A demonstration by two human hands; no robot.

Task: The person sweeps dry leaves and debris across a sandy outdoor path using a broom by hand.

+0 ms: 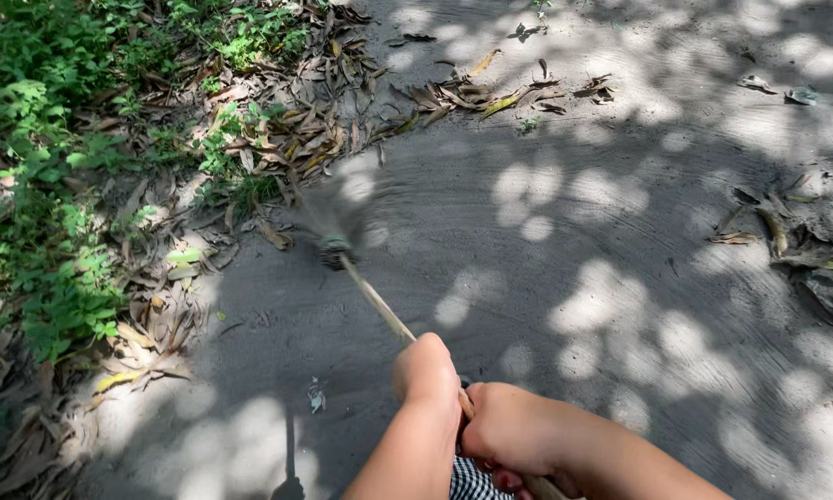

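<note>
The scene is filled by a packed dirt path (574, 241), dappled with sun and shade, with curved sweep marks seen across its middle. Along its left edge a bank of green plants (37, 167) is bordered by a thick litter of dry leaves (277, 139). Smaller leaf clusters are left at the far edge (490, 95) and at the right edge (805, 250) (the middle of the path is largely bare already, so by judgement most of the sweeping there is done and these margins remain).

A broom is held over the path: its blurred head (338, 218) is found near the left edge, beside the leaf litter, and its thin stick handle (379, 306) runs back toward the near edge. The handle is clenched by both grips, the left hand (425, 370) higher up and the right hand (509, 431) just behind it. A scrap of checked cloth (476, 481) is glimpsed beneath the hands.
</note>
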